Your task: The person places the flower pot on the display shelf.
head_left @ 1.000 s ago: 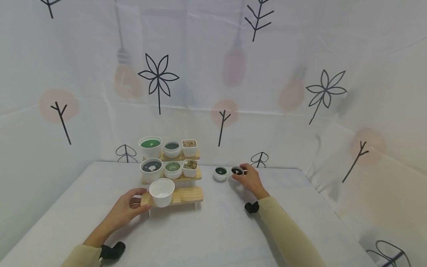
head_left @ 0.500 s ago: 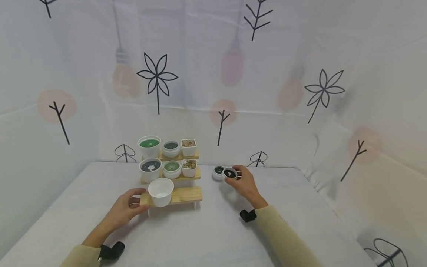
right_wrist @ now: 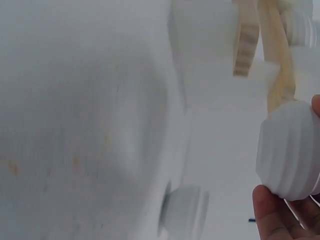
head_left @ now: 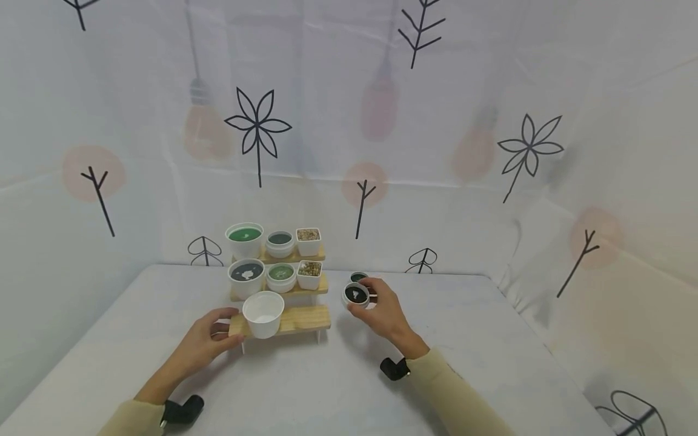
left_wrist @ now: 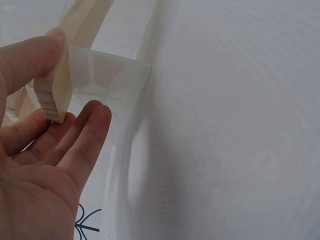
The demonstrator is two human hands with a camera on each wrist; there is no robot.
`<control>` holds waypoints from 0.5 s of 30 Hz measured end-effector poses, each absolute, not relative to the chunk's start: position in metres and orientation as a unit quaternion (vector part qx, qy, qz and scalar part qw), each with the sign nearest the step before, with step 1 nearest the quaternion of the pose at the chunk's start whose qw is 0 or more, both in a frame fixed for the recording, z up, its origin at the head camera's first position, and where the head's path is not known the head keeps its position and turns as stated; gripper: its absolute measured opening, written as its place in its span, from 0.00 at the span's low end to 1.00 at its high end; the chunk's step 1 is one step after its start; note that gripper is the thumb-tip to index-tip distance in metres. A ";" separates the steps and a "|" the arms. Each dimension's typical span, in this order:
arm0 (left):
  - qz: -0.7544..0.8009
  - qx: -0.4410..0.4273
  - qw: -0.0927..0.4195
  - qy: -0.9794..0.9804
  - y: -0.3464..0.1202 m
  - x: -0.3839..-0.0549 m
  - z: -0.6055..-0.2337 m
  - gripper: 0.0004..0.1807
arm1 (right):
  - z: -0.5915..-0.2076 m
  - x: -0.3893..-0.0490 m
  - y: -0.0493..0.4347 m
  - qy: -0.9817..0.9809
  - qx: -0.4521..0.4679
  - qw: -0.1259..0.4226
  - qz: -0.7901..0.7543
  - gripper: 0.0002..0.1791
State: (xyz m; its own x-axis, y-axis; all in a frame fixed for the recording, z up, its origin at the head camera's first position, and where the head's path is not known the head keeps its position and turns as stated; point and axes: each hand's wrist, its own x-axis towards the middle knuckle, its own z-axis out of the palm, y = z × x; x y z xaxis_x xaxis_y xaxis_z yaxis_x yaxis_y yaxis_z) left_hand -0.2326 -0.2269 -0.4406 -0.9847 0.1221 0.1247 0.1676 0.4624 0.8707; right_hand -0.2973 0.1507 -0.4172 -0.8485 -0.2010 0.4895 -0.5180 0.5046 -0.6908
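Observation:
In the head view my right hand [head_left: 382, 312] holds a small white round pot [head_left: 356, 295] with a dark filling and a pale spot. Fingers and thumb grip its sides; in the right wrist view this ribbed pot [right_wrist: 290, 150] is raised off the table. My left hand [head_left: 209, 336] grips the left end of the lowest wooden shelf [head_left: 305, 319] of a stepped stand. In the left wrist view its thumb lies on one face of the wooden board [left_wrist: 61, 95], fingers at the other. An empty white cup [head_left: 264, 313] stands on that shelf's left part.
A second small pot [head_left: 358, 277] with dark green filling stands on the table [head_left: 305, 387] behind the right hand. The middle shelf [head_left: 322, 283] and back shelf [head_left: 317, 253] bear white cups, round pots and square dishes. A patterned cloth wall [head_left: 327, 121] rises behind.
My right hand has lifted the dark-filled pot off the table and carried it left and toward me, past the green-filled pot. My left hand stays on the shelf.

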 end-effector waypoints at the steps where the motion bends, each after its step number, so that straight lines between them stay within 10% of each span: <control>1: -0.513 -0.085 0.022 -0.854 -0.227 -0.233 -0.441 0.38 | -0.417 -0.295 0.148 -0.847 0.218 0.177 0.451 0.30; 15: -0.508 -0.085 0.025 -0.857 -0.228 -0.233 -0.442 0.38 | -0.415 -0.279 0.110 -0.821 0.295 0.187 0.451 0.28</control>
State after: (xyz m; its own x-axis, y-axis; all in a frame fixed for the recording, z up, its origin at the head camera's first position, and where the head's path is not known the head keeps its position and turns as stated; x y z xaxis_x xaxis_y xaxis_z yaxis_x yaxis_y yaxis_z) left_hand -0.2333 -0.2275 -0.4423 -0.9842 0.1214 0.1293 0.1717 0.4702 0.8657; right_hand -0.2785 0.1101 -0.4152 -0.7561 -0.3153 0.5735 -0.6531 0.4198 -0.6303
